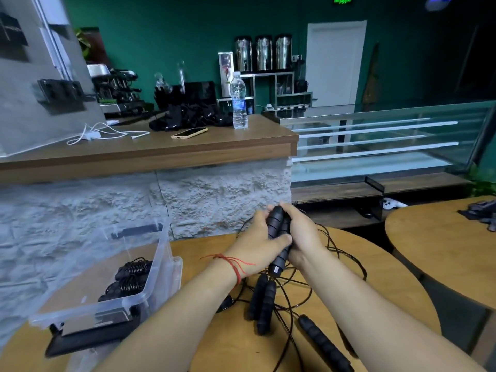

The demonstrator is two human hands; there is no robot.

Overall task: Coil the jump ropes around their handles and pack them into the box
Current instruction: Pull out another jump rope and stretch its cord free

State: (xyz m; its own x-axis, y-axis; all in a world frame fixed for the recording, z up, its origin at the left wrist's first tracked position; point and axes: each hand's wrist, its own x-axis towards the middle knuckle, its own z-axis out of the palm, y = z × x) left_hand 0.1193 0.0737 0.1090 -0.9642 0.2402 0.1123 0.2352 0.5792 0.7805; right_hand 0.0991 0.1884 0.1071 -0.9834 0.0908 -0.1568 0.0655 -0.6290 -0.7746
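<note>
Hands [257, 244] [304, 237] around two black ribbed handles [276, 226], thin dark cord [346, 254]

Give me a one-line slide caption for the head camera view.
Left hand and right hand hold paired black handles at the wooden table; coiled ropes lie in the clear box.

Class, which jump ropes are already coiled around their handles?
The bundles inside the clear box, cord wound tightly round them; the handles lying on the table trail loose cord.

Wall [166, 28]: dark green, with a white door [335, 63]
Counter [161, 151]: wooden top, rough pale stone front
Table at right [440, 253]: round, wooden
</note>
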